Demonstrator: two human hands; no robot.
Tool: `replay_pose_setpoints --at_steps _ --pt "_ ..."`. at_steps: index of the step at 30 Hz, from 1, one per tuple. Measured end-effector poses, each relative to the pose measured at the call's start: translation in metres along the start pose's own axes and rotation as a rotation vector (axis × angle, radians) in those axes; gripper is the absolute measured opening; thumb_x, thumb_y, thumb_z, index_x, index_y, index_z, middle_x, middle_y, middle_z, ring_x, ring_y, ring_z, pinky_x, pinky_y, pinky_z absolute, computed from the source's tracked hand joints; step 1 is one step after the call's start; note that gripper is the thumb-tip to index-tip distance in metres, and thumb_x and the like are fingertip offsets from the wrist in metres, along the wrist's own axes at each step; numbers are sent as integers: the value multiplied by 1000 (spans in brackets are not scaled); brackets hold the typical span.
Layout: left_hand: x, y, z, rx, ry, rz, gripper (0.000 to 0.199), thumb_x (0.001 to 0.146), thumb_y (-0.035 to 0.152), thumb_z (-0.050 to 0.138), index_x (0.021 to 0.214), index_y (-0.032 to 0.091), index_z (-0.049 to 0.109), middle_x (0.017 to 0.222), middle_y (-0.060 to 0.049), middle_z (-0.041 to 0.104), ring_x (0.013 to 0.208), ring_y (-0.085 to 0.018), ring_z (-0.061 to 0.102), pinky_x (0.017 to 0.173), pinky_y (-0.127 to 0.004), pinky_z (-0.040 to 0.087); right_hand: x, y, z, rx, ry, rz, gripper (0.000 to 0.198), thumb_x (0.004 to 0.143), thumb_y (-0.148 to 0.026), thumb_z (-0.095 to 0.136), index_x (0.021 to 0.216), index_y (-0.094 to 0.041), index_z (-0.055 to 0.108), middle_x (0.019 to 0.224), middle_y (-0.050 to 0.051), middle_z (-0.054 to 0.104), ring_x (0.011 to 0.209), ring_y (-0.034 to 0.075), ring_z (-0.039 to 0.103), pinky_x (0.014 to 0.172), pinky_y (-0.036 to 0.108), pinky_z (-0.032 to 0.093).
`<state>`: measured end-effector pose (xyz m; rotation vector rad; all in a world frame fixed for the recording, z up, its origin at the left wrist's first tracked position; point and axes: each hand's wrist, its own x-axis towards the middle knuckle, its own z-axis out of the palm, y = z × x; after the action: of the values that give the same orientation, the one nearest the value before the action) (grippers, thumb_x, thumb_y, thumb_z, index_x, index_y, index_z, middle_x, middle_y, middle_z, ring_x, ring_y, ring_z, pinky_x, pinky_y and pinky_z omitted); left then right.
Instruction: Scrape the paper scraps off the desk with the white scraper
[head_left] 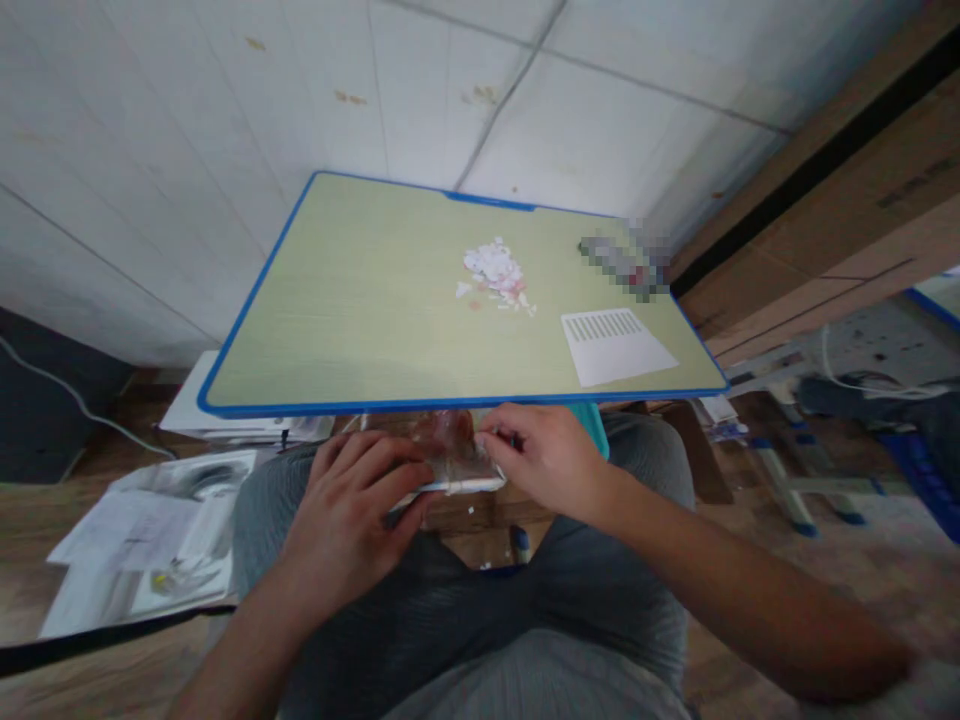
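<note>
Below the near edge of the table, a flat, white-edged package [466, 474] is in front of my lap. Clear, shiny plastic seems to cover it, with a reddish-brown patch showing at its far side; the table edge hides part of it. My left hand [352, 505] grips its left end, fingers on top and thumb below. At the right end, my right hand [551, 455] is closed in a pinch at the package's corner; what exactly lies between the fingertips is too small to tell.
On the blue-edged table [360, 290] lie a pile of small white paper scraps [495, 268], a white sheet with cut strips [619, 350] and a blurred-out item [622, 265]. Cardboard boxes [840, 210] stand at right. A white tray with papers [157, 530] sits low at left.
</note>
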<state>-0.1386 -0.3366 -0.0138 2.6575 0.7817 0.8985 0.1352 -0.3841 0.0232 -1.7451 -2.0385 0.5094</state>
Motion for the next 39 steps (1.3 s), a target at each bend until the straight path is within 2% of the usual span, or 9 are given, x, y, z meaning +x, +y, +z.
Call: replay_pose_setpoints --at_steps 6,11,16,21,25,29,32,35,39 --pt "9 6 -9 -88 -20 -59 7 107 27 79 114 28 81 123 -5 81 114 -32 75 104 -49 53 6 -3 7 -118 -50 45 32 116 -44 70 99 -24 89 93 8 89 85 26 80 73 35 46" --pt "36 15 -10 -191 103 -118 7 108 26 78 114 29 82 114 -2 80 106 -26 75 95 -40 59 6 2 11 20 25 -50 15 108 -24 77 118 -24 88 103 4 91 93 22 82 80 32 49" --pt "98 22 4 -160 220 -126 10 108 26 71 113 24 80 110 -6 81 108 -28 76 101 -43 62 12 4 12 20 62 -10 30 113 -34 72 89 -21 86 86 8 88 79 23 79 71 32 45" --pt "177 15 36 -134 161 -60 11 107 26 70 111 21 79 113 -8 84 114 -30 77 108 -50 63 -6 28 -13 203 269 -32 14 104 -25 76 111 -21 87 94 4 89 79 20 78 77 29 54" --pt "213 15 64 -41 -110 -24 20 109 29 77 126 20 83 137 -13 84 138 -35 74 125 -57 56 -17 85 -60 190 457 155 52 114 -51 65 71 -22 73 63 1 73 61 19 68 63 30 49" --pt "210 33 83 93 -383 101 76 101 54 95 164 21 69 175 -19 62 165 -44 54 137 -69 41 -5 149 -101 -7 616 257 37 109 -43 69 127 -17 87 129 16 90 120 33 84 108 46 64" --pt "196 48 87 150 -403 170 52 111 42 86 159 26 74 169 -14 69 158 -40 61 136 -67 42 8 178 -111 -130 445 269 54 107 -43 75 148 -10 81 156 27 79 149 42 73 133 58 50" --pt "190 57 82 177 -373 271 25 121 29 69 140 22 82 143 -11 83 135 -34 74 124 -57 53 14 189 -112 -118 357 235 52 111 -47 72 148 -11 82 156 25 80 149 39 74 134 55 51" --pt "191 56 77 162 -363 283 25 121 30 67 137 18 83 134 -11 85 125 -32 77 110 -51 60 15 193 -112 -120 326 188 51 115 -52 66 140 -12 86 149 25 83 143 40 78 130 58 55"
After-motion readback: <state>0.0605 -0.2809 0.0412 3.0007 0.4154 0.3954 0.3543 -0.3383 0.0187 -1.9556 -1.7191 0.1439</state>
